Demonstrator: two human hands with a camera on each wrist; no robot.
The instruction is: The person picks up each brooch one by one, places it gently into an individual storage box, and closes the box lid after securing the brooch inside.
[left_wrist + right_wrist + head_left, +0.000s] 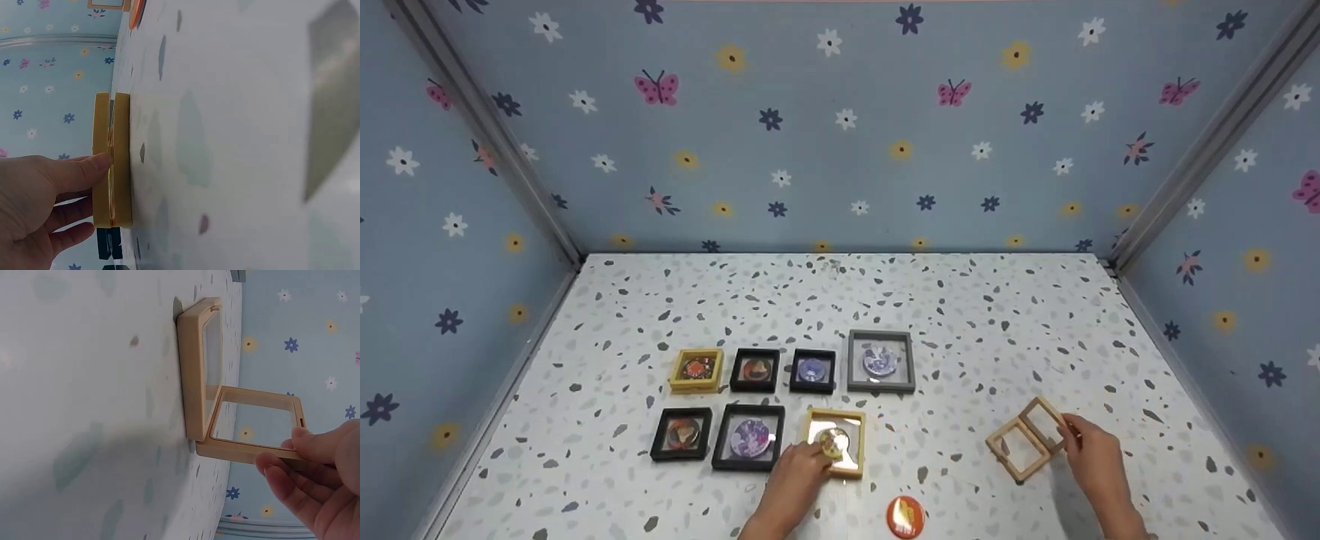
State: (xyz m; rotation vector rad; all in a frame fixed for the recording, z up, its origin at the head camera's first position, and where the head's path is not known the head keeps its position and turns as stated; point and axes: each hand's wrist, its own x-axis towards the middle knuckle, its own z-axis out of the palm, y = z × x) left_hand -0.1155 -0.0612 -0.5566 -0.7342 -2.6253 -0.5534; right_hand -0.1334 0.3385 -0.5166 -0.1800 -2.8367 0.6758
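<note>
My left hand (793,480) reaches over the near left part of a yellow display frame (849,469) lying flat on the table, with a round yellow badge inside. In the left wrist view, the thumb touches the yellow frame's side edge (122,197); some fingertips are hidden. My right hand (1093,454) pinches one half of a hinged light-wood-coloured frame (247,453) between thumb and fingers. That half stands raised, while the other half (191,377) rests on the table; both have clear windows. An orange badge (905,517) lies loose near the table's front edge.
Left of centre, several shut frames with round badges stand in two rows, among them a yellow one (697,387), black ones (748,463) and a larger grey one (881,387). Flower-patterned panels (840,180) enclose the speckled white table (990,300) at the back and sides.
</note>
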